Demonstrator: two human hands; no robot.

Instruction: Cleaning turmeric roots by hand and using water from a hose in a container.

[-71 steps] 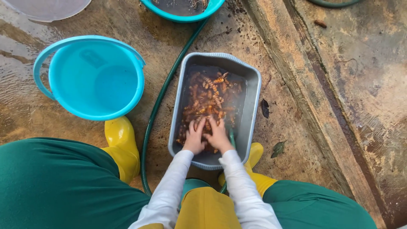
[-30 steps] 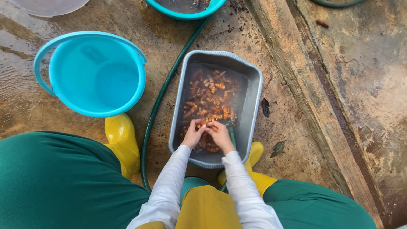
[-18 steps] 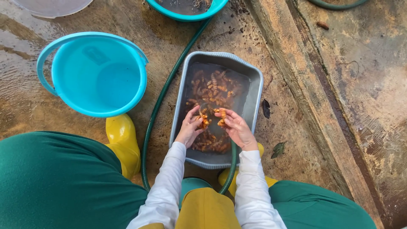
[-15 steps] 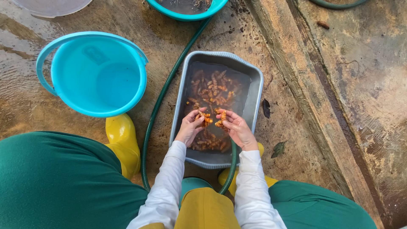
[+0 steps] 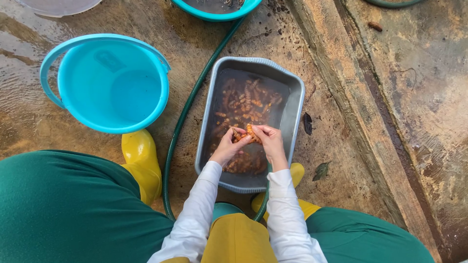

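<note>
Head | left hand, right hand fingers pinch orange root

glossy plastic bucket (wet rough floor)

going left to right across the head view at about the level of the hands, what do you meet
blue bucket → yellow boot → green hose → left hand → orange root piece held between both hands → right hand → right wall of the grey tub → dark leaf → raised concrete ledge
</note>
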